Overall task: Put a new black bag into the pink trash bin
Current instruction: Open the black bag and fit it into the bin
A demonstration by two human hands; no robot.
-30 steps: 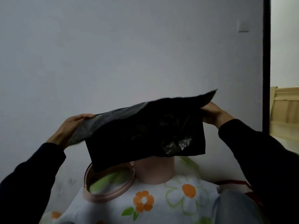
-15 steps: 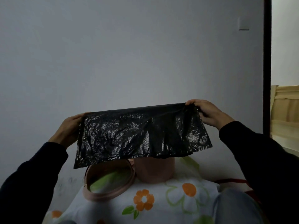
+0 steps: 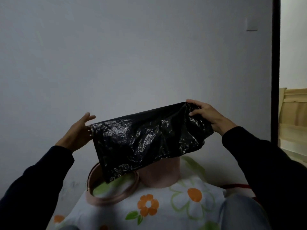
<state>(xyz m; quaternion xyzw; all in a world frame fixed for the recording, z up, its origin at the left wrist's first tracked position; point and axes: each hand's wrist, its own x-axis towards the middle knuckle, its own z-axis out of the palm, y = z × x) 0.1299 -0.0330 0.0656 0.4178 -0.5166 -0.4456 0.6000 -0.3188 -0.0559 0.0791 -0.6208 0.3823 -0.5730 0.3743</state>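
I hold a crumpled, shiny black bag (image 3: 146, 140) spread out in the air in front of me, its top edge sloping down to the left. My right hand (image 3: 209, 117) pinches its upper right corner. At the bag's upper left corner is my left hand (image 3: 78, 133), two fingers stretched out above the edge; the thumb is hidden behind the plastic. The pink trash bin (image 3: 159, 176) stands right under the bag on a flowered cloth, its top hidden by the bag. A pink ring (image 3: 113, 196) lies on the cloth to the left of the bin.
The white cloth with orange flowers (image 3: 149, 206) covers the surface under the bin. A plain grey wall (image 3: 132, 55) is close behind. My knee in light trousers (image 3: 240, 211) is at the lower right. A dark door frame (image 3: 275, 63) and wooden furniture (image 3: 294, 113) are at the right.
The bag swung from a flat, raised sheet to hanging down and now tilts, lower on the left. My left hand has moved inward and loosened its fingers; my right hand has shifted its hold on the corner.
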